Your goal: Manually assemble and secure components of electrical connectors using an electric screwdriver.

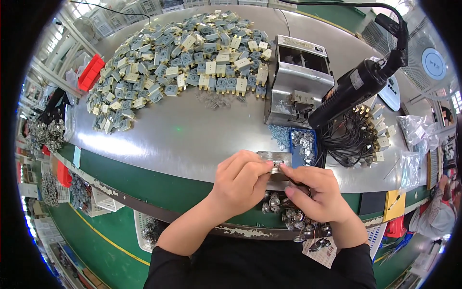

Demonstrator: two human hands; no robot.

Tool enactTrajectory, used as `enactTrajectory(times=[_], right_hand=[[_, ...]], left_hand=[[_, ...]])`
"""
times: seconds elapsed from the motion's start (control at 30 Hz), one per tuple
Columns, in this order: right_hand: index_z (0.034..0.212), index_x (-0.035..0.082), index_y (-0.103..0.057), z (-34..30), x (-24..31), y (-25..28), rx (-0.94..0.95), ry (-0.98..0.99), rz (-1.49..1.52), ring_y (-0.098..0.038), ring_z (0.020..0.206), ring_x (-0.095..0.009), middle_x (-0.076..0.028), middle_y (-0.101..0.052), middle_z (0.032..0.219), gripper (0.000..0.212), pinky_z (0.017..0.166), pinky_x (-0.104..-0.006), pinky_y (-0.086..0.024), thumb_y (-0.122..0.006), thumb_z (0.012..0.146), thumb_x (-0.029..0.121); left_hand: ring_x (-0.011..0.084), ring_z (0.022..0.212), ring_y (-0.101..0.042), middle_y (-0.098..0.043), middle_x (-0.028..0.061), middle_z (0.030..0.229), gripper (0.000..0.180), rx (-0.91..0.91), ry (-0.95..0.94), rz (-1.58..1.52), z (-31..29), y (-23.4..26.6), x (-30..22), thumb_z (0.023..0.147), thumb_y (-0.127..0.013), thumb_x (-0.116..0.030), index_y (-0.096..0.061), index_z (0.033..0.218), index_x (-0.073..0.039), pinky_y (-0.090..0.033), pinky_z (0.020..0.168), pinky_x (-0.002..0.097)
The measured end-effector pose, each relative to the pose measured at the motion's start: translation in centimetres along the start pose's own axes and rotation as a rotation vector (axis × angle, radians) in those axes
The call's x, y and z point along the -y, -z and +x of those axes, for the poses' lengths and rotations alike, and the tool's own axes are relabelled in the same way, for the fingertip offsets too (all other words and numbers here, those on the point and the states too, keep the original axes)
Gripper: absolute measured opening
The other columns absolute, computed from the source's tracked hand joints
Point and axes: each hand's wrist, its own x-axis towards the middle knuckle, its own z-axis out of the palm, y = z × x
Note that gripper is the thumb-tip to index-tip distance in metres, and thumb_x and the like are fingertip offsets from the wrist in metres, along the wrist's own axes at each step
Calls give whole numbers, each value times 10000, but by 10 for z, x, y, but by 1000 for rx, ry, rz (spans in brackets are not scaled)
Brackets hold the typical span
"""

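Both hands meet over a small metal fixture (266, 155) at the table's front edge. My left hand (239, 183) is closed, thumb and index finger pinching at a small silvery part (275, 168) on the fixture. From the other side my right hand (315, 190) is closed too, its index fingertip pressed against the same part. Something dark and thin shows under the right fingers, but I cannot make out what it is. Below the hands hangs a cluster of round silvery metal parts (296, 219) with wires, partly hidden by the right hand.
A large heap of grey and cream plug-like blocks (192, 58) covers the back left. Right of it stand a metal machine (301, 82) and a black cylindrical tool (346, 91). Nearby are a blue tray (315, 139) of small metal pieces, loose screws (280, 135) and black cables (349, 139).
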Motion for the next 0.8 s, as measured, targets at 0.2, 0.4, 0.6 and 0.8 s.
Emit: enactTrajectory(times=[0.2,0.4,0.6,0.8], right_hand=[[1294,-13,-731,-5,-2,10,-52,46,8,-573,587,-164,-99,-654,735,408,546,-304,-439,-697,888,-39],[1182,13,-794,-6,-5,17,-88,34,64,-571,531,-148,-82,-640,671,350,498,-293,-421,-700,851,-46],[1092,-20,-805,0,-5,26,36,104,110,-592,523,-164,-86,-629,643,311,484,-292,-430,-728,790,-8],[1161,-67,-766,-1,-4,13,21,144,18,-589,541,-179,-86,-590,633,416,492,-296,-426,-732,756,18]], left_hand=[[240,729,-707,-719,113,876,247,-35,94,-120,5,-7,-16,814,-706,98,-683,1041,3,-578,657,334],[226,736,-742,-748,145,858,226,653,547,-770,11,11,-14,1026,-616,-60,-626,1209,73,-590,667,331],[232,793,-775,-761,167,942,258,513,1146,-1858,-8,10,-13,1100,-596,-187,-617,1197,51,-629,679,322],[223,778,-793,-787,142,892,158,429,644,-659,6,20,-33,1009,-673,16,-656,1158,65,-629,671,308]])
